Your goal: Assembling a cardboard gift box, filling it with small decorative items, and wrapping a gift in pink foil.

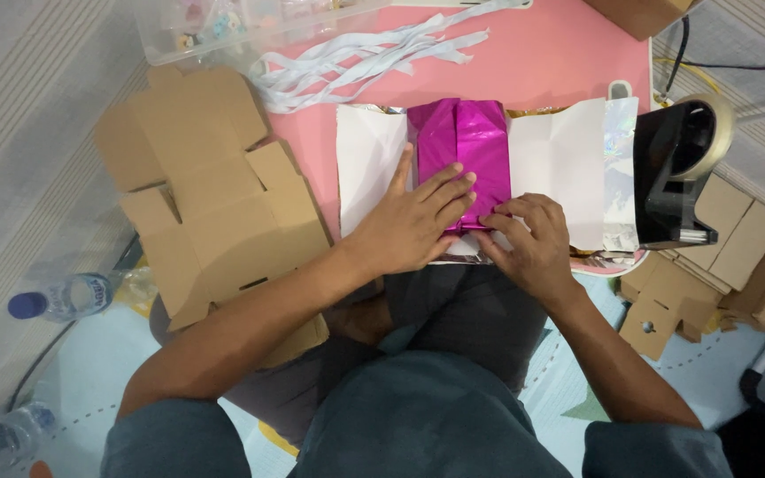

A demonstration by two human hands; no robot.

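Magenta foil-wrapped box [459, 150] at centre frame, resting on a white sheet of wrapping paper [560, 168] over the pink table [560, 62]. Left hand [409, 221] laid flat across the box's near left part, fingers spread. Right hand [529, 235] at the near right corner, fingertips pinching the foil fold. Black tape dispenser [675, 177] at right edge; flattened cardboard boxes [214, 195] at left; white paper strips [356, 57] at top.

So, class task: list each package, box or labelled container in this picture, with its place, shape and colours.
Parcel: table centre, under both hands, boxy, shiny magenta wrap.
Flat boxes: left of table, unfolded brown cardboard.
Bottle: floor at left, clear plastic, blue cap, pale label.
Tub: top left, clear plastic, small colourful bits inside.
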